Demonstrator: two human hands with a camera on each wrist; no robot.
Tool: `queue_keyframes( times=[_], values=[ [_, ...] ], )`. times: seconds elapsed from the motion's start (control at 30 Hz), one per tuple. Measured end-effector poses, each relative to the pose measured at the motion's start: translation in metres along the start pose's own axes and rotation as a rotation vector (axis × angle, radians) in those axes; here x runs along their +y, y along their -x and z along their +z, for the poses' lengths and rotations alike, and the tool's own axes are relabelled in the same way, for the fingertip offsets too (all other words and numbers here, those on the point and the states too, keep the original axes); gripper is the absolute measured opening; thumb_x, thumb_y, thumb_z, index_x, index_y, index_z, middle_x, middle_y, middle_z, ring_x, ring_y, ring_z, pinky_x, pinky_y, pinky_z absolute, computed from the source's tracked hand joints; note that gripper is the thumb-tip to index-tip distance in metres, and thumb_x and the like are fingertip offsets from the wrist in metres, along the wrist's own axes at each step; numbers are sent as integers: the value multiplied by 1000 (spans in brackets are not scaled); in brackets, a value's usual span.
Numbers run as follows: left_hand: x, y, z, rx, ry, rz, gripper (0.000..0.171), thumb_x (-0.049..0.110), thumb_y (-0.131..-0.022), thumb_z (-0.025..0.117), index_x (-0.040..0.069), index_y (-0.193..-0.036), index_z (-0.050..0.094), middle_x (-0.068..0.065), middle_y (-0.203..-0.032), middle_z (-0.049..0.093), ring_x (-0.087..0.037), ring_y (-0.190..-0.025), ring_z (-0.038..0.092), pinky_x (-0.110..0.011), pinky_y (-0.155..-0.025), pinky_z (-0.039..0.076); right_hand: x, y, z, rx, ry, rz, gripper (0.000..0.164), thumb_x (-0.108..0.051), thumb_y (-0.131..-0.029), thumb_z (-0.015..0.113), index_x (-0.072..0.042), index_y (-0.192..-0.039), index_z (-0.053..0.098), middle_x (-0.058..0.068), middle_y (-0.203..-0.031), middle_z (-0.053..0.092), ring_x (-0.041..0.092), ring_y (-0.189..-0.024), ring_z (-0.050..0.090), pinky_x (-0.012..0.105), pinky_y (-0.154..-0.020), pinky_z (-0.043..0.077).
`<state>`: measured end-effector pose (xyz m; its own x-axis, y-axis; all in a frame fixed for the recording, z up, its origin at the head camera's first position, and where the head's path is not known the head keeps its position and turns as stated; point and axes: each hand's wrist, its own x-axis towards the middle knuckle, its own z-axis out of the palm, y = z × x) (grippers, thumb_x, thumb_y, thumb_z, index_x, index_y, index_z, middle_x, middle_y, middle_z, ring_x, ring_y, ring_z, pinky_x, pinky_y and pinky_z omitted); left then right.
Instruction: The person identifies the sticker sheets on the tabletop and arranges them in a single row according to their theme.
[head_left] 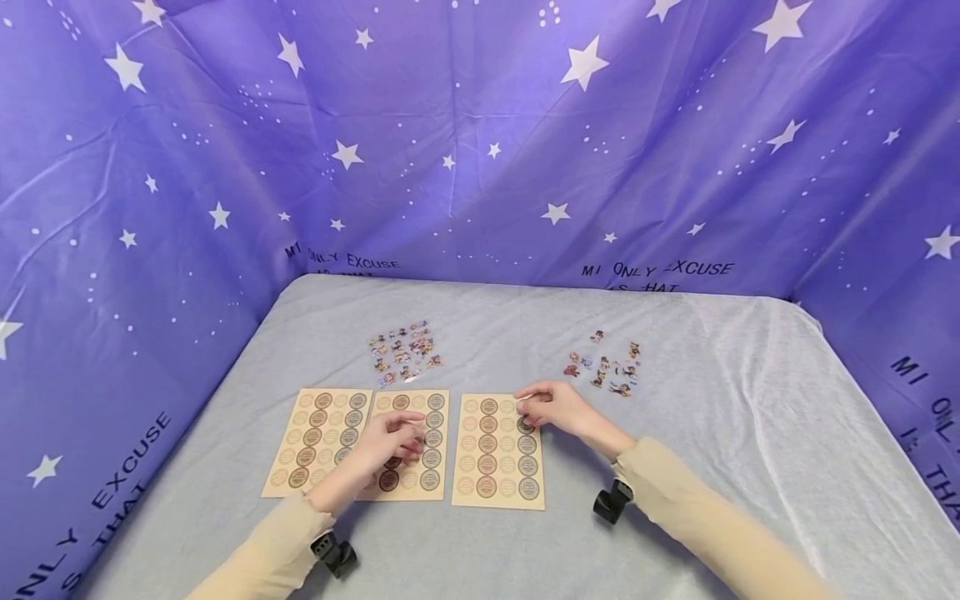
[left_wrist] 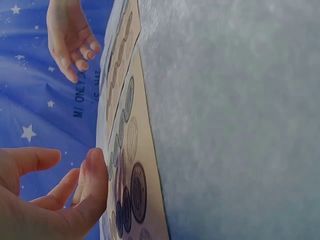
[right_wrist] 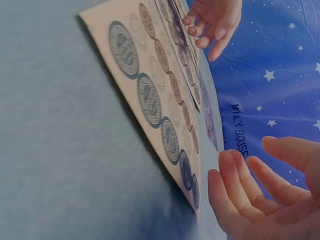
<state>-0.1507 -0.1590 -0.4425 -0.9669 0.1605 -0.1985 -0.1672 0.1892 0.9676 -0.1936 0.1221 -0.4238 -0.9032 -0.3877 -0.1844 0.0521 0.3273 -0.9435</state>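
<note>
Curtain (head_left: 465, 192): starry purple, hung behind the worktop.
Worktop (head_left: 720, 367): pale-clothed, it carried everything.
Sheets (head_left: 317, 433): three lay face up side by side, likely keeping every circle (head_left: 528, 488) reachable.
Left grip (head_left: 386, 444): thumb and fingers apart, empty, above the middle sheet (head_left: 408, 490).
Right grip (head_left: 557, 408): apart, empty, near the right sheet's (head_left: 497, 454) far corner.
Figures (head_left: 406, 353): two clusters lay beyond, presumably leaving the sheets room.

Grey-blue cloth-covered table (head_left: 675, 333), five lots laid out

With 12 o'clock at the far edge, from the right-hand sheet (head_left: 497, 451) of round emblems, the matching middle sheet (head_left: 412, 477) lies at 9, just apart. The left sheet (head_left: 313, 442) follows, also at 9. A dense patch of figures (head_left: 403, 354) lies between 10 and 11, a looser cluster (head_left: 604, 365) near 2.
</note>
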Motion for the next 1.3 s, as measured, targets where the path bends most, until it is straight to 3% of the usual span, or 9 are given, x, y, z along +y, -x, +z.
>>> queue_keyframes(
  times=[0.4,0.67,0.8,1.1,1.3],
  values=[
    [2,-9,-23,76,-22,-6,37,2,-83,49,-16,-116,46,-17,-85,63,-14,-64,62,-24,-60,54,-12,-22,11,6,4,-2,32,-6,-84,53,8,-112,54,23,-94,62,31,-79,61,35,-71,53],
    [10,-16,-35,112,-59,-16,38,2,-83,48,-15,-116,47,-7,-73,61,-8,-58,56,-22,-55,51,-16,-40,22,-9,-21,20,33,-4,-83,52,9,-114,53,22,-96,62,31,-83,62,34,-73,53],
    [11,-24,-43,146,-118,-22,38,4,-83,48,-12,-117,49,-10,-76,62,-9,-61,58,-22,-59,52,-21,-48,29,-14,-28,32,34,-5,-83,54,7,-115,53,19,-96,62,30,-84,61,33,-75,52],
    [13,-39,-57,149,-174,-7,39,2,-82,45,-12,-118,48,-13,-87,60,-7,-63,55,-21,-62,51,-32,-69,44,-17,-37,37,35,-7,-84,55,5,-118,52,19,-102,59,31,-87,59,33,-77,51],
    [14,-48,-64,163,-193,-41,39,2,-84,45,-11,-120,46,-20,-93,58,-9,-65,56,-23,-63,52,-30,-84,50,-10,5,39,34,-8,-85,54,3,-117,53,17,-100,60,28,-84,60,32,-74,52]
  ],
)
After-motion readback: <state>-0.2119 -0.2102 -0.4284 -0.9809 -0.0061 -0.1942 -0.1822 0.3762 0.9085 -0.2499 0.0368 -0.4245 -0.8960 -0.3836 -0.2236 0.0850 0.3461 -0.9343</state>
